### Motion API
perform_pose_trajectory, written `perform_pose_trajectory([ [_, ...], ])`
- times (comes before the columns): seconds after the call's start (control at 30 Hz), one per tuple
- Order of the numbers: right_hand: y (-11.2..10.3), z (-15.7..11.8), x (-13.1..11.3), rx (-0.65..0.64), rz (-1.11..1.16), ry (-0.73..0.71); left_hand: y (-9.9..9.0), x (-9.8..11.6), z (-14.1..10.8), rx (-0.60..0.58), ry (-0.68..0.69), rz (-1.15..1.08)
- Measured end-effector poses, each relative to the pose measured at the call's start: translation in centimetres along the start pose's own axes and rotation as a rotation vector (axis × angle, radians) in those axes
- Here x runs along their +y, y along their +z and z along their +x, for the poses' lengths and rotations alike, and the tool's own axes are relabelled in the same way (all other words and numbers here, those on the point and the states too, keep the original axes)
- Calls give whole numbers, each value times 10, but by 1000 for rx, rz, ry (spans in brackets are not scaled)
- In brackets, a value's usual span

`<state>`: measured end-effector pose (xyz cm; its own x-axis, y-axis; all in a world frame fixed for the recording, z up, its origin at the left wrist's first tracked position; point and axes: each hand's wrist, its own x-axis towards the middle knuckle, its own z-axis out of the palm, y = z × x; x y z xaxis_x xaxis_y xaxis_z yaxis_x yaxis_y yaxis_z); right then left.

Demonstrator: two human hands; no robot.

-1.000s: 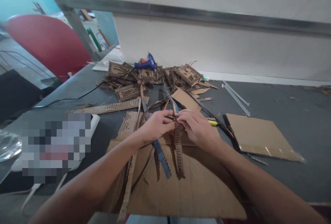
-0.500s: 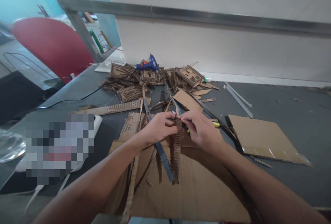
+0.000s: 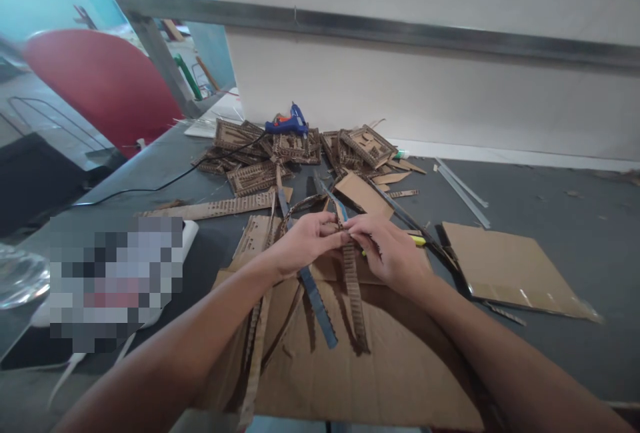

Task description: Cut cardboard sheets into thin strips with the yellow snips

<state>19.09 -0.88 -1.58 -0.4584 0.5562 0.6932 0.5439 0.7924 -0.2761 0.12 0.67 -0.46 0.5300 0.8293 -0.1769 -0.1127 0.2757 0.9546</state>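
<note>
A narrow corrugated cardboard strip (image 3: 355,293) hangs down from my fingertips, its lower end over a large cardboard sheet (image 3: 400,353). My left hand (image 3: 307,243) pinches the strip's upper end between thumb and fingers. Right against it, my right hand (image 3: 387,246) pinches the same end from the other side; the fingertips hide the exact grip. A blue-faced strip (image 3: 319,306) passes beneath my left hand. Another blue-edged strip (image 3: 334,198) reaches away just beyond my fingers. Partly covered by my right hand is a yellow item (image 3: 418,241) whose kind I cannot make out.
A blue glue gun (image 3: 287,123) lies on a pile of small cardboard frames (image 3: 255,176) at the back. To the right are a flat cardboard piece (image 3: 515,269) and translucent sticks (image 3: 463,193). A blurred-out device (image 3: 120,279) with white cables lies left, near a clear object (image 3: 23,276).
The strip's lower end has swung to the right. My left thumb has come forward over the strip's upper end, while my right hand has stayed nearly in place.
</note>
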Motion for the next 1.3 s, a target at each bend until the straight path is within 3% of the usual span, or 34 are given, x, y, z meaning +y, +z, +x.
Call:
perform_pose_trajectory([
  [0.17, 0, 0, 1, 2, 21, 5, 3, 2, -1, 54, -18, 34],
  [0.63, 0, -1, 1, 26, -19, 29, 2, 3, -2, 13, -35, 118],
  [1.0, -1, 4, 2, 43, 17, 126, 0, 1, -2, 2, -5, 98],
  [1.1, -16, 11, -3, -18, 53, 210, -2, 2, -3, -32, 30, 48],
  [1.17, -36, 10, -12, -159, 74, 249, -2, 3, -4, -57, 36, 18],
  [1.23, -63, -5, -27, -265, 84, 272, -3, 2, -4, -45, 21, 0],
  [1.3, -93, -37, -46, -358, 66, 313, -3, 2, -3, -16, -4, -21],
])
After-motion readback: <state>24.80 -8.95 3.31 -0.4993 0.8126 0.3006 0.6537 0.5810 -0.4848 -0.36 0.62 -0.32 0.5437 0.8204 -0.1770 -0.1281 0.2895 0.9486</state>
